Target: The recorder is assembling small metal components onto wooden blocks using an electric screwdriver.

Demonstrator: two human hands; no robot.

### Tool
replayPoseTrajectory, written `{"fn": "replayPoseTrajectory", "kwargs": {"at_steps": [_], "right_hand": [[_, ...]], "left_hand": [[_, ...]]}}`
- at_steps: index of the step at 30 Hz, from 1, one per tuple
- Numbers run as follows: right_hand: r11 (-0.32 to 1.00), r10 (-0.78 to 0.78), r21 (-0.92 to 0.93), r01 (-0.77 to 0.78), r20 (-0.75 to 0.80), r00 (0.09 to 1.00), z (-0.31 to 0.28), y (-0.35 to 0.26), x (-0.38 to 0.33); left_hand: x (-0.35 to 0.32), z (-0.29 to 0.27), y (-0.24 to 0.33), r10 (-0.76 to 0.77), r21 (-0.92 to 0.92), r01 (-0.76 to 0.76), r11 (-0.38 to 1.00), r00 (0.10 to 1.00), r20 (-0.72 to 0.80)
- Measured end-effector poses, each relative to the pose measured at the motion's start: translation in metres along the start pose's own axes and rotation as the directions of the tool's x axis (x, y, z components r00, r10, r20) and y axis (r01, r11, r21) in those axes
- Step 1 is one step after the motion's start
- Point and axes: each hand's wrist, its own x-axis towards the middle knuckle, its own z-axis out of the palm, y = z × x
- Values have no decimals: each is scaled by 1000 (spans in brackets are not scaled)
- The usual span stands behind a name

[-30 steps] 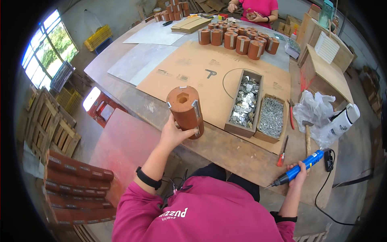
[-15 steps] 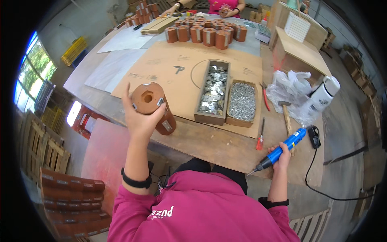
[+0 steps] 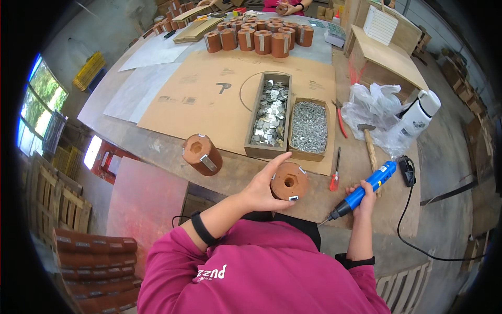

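Observation:
My left hand (image 3: 260, 187) grips a reddish-brown cylinder (image 3: 291, 183) by its side, near the table's front edge. Its end face tilts toward me, with a hexagonal recess around a centre hole and small metal plates at the rim. A similar cylinder (image 3: 203, 155) stands to the left on the table edge, a metal strip on its side. In my right hand (image 3: 365, 202) is a blue electric screwdriver (image 3: 369, 191), its bit pointing down and left. Beyond my left hand stand a long box of flat metal plates (image 3: 270, 116) and a carton of screws (image 3: 309, 127).
A red-handled screwdriver (image 3: 334, 178), a hammer (image 3: 371, 150), pliers (image 3: 341, 120), a plastic bag (image 3: 374, 112) and a white bottle (image 3: 420, 116) lie or stand at right. Several finished-looking cylinders (image 3: 263, 42) stand at the back, near another person's hand (image 3: 283, 9). A black cable (image 3: 400, 230) trails right.
My left hand has carried a cylinder from the left to the middle, close to my body. The other cylinder stays at left, now fully visible. My right hand has barely moved.

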Motion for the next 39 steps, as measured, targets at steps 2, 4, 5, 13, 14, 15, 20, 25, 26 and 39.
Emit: {"fn": "replayPoseTrajectory", "kwargs": {"at_steps": [2, 4, 5, 13, 14, 15, 20, 25, 26, 39], "right_hand": [[1000, 3, -13, -3, 7, 1000, 0, -2, 0], [1000, 6, -22, -6, 7, 1000, -1, -1, 0], [1000, 14, -25, -14, -6, 1000, -1, 0, 1], [999, 26, -45, -28, -35, 999, 4, -4, -2], [999, 25, -46, -27, -38, 999, 5, -3, -2], [999, 24, -47, -26, -31, 999, 4, -3, -2], [994, 32, -100, -35, -35, 999, 5, -5, -4], [997, 20, -68, -23, -40, 999, 7, -5, -5], [997, 25, -70, -28, -44, 999, 7, -5, -4], [997, -5, -79, 5, -5, 1000, 3, -4, 0]], "left_hand": [[0, 0, -13, 8, -11, -8, 1000, 1000, -28], [2, -2, -13, -27, -25, 27, 999, 999, -18], [3, -6, -11, -33, -27, 32, 999, 999, -21], [73, -66, -24, 21, 233, 26, 972, 980, -198], [87, -71, -32, 21, 231, 25, 973, 980, -196], [101, -75, -43, 3, 453, 67, 889, 988, -152], [129, -68, -58, -149, 827, 97, 555, 989, -16], [128, -64, -67, -108, 887, 109, 449, 992, -67], [128, -66, -69, -114, 886, 110, 451, 991, -65], [48, -47, 35, 64, 71, -58, 996, 994, -89]]}}
